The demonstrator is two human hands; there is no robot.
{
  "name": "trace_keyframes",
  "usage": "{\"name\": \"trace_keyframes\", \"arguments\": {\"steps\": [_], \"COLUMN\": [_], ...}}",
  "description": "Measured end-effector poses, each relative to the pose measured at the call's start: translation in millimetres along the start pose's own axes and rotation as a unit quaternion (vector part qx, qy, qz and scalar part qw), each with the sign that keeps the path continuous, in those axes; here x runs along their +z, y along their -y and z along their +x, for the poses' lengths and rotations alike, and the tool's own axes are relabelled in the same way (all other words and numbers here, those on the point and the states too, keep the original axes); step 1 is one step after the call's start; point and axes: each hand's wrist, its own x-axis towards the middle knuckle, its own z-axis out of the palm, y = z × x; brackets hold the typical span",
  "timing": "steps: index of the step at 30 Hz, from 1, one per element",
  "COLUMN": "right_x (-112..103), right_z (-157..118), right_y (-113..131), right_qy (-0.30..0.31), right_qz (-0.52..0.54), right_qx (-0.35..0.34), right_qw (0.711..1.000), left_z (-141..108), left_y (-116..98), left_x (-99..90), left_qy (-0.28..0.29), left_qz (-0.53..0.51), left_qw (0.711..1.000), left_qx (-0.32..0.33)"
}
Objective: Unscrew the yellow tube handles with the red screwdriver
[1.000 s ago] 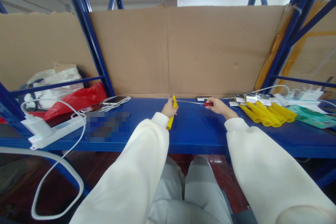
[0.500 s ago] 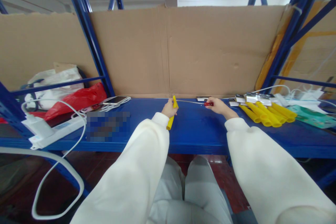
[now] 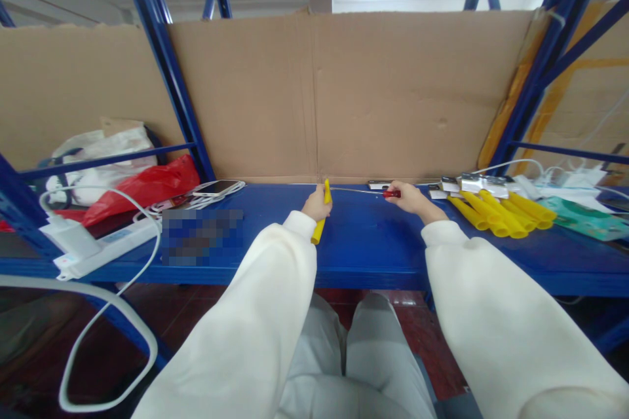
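Note:
My left hand (image 3: 315,203) is closed around a yellow tube (image 3: 318,231), which stands out above and below the fist over the blue shelf. To the right, my right hand (image 3: 411,200) grips the red handle of a screwdriver (image 3: 392,194). Its long thin metal shaft points left, nearly level, and its far end reaches the upper part of the yellow tube. Whether the tip is inside the tube or only against it I cannot tell. Behind my right hand lie shiny metal pieces (image 3: 379,184).
Several yellow tubes (image 3: 498,216) with shiny metal ends lie on the blue shelf (image 3: 368,242) at right, beside a green packet (image 3: 587,217). A phone (image 3: 219,188), white cables and a power strip (image 3: 111,249) sit at left. Cardboard (image 3: 373,98) closes the back.
The yellow tube has turned slightly in my left hand, its upper end now looking narrower. My right hand and the screwdriver have barely shifted.

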Motion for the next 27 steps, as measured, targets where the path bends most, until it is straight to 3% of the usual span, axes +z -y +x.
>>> {"name": "trace_keyframes", "arguments": {"steps": [10,27], "right_x": [-17.0,-12.1], "right_z": [-6.2,-4.5], "right_y": [20.4,15.0], "right_qy": [-0.040,-0.048], "right_qz": [-0.071,-0.057], "right_qx": [-0.004,-0.017], "right_qw": [0.997,0.997], "left_z": [-0.3,3.6], "left_y": [-1.0,2.7], "left_x": [-1.0,2.3], "left_qy": [0.009,0.000], "left_qz": [-0.004,-0.019], "left_qw": [1.000,1.000], "left_qx": [-0.005,-0.007]}}
